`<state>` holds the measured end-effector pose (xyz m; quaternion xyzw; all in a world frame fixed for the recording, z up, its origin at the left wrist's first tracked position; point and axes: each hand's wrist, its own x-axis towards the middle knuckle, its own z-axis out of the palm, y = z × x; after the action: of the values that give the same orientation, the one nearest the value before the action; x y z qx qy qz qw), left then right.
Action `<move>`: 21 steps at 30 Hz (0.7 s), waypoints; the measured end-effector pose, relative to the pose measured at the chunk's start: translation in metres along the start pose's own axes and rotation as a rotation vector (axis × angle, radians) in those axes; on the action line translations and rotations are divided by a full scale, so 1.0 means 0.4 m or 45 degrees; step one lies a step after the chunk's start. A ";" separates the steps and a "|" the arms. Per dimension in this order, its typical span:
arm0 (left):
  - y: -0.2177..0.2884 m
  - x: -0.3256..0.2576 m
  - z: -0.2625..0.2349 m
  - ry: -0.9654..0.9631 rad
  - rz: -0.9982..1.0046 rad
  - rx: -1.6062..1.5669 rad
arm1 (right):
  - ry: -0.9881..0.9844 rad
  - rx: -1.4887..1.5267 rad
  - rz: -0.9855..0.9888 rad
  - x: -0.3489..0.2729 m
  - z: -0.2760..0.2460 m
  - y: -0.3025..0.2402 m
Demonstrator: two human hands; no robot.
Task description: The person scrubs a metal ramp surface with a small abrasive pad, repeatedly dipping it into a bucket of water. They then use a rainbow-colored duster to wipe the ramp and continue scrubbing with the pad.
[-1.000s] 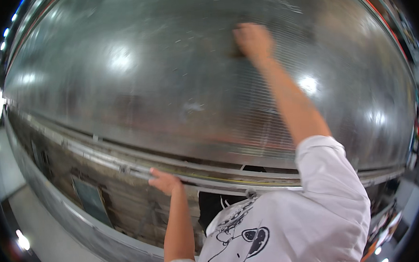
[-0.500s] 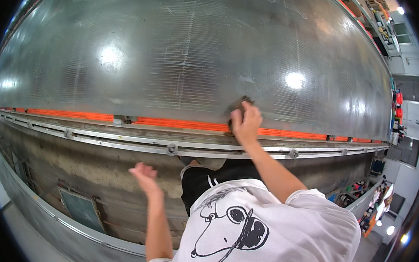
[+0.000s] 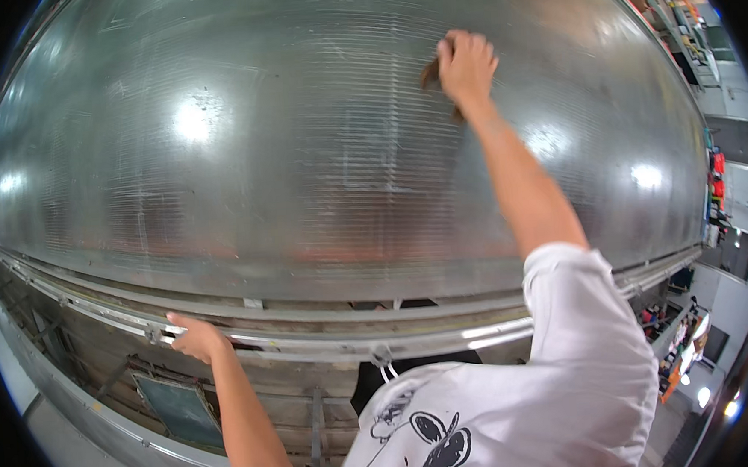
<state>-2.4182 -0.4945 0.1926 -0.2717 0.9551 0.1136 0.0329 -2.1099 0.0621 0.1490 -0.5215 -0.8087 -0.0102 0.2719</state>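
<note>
My right hand [image 3: 468,69] is stretched far over a large shiny metal plate [image 3: 241,156]. It is closed on a dark brown rag [image 3: 429,76], which is pressed to the plate's surface. Most of the rag is hidden under the hand, so its full shape cannot be made out. My left hand [image 3: 199,337] is down at the near side, with its fingers around the long metal rail [image 3: 299,344] that runs below the plate's edge.
Fine parallel lines and bright lamp reflections cover parts of the plate. Below the rail is a recess with beams and a framed dark green panel [image 3: 175,408]. A metal ledge [image 3: 129,428] runs along the lower left. Shelves with assorted items [image 3: 693,347] stand at the right.
My right hand has moved the rag away from the near edge, far across the plate. My left hand has gone from the air to the rail. The orange strip along the edge no longer shows.
</note>
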 end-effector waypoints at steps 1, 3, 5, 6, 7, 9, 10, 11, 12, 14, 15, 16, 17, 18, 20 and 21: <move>0.033 -0.014 0.013 -0.011 0.005 -0.018 | 0.200 -0.078 -0.124 0.102 0.046 0.055; 0.071 -0.050 0.001 -0.033 0.008 -0.002 | 0.269 -0.037 -0.161 0.186 0.105 0.113; 0.070 -0.041 0.002 -0.029 0.010 0.023 | 0.043 0.201 0.018 0.185 0.095 0.121; 0.050 -0.031 -0.004 -0.010 -0.015 0.031 | -0.066 0.225 -0.014 0.112 0.065 0.087; 0.042 -0.028 -0.003 0.004 -0.044 0.001 | -0.143 0.254 -0.066 0.053 0.012 0.029; 0.041 -0.029 -0.004 -0.002 -0.045 -0.012 | -0.095 0.295 -0.139 -0.166 -0.088 -0.013; 0.041 -0.032 -0.010 -0.013 -0.048 -0.040 | -0.167 0.381 -0.071 -0.284 -0.164 -0.059; 0.046 -0.033 -0.009 -0.031 -0.045 -0.074 | -0.192 0.285 -0.208 -0.410 -0.231 -0.078; 0.042 -0.024 -0.006 -0.019 -0.024 -0.055 | -0.236 0.330 -0.238 -0.532 -0.285 -0.097; 0.046 -0.032 -0.007 -0.049 -0.014 -0.081 | -0.351 0.349 -0.108 -0.672 -0.363 -0.182; 0.047 -0.031 -0.006 -0.055 -0.014 -0.094 | -0.337 0.313 -0.148 -0.648 -0.352 -0.176; 0.038 -0.026 -0.004 -0.054 -0.006 -0.047 | -0.328 0.280 -0.193 -0.606 -0.330 -0.165; 0.042 -0.028 -0.006 -0.061 -0.006 -0.052 | -0.329 0.258 -0.231 -0.557 -0.305 -0.170; 0.039 -0.040 -0.013 -0.056 -0.012 -0.046 | -0.347 0.243 -0.226 -0.486 -0.264 -0.174; 0.011 -0.009 -0.001 0.004 -0.001 0.011 | -0.308 0.222 -0.241 -0.325 -0.146 -0.164; 0.017 -0.008 -0.003 -0.009 -0.012 0.001 | -0.247 0.213 -0.233 -0.236 -0.077 -0.152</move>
<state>-2.4189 -0.4875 0.1956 -0.2757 0.9537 0.1141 0.0369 -2.1192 -0.0539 0.1491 -0.4197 -0.8733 0.0829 0.2331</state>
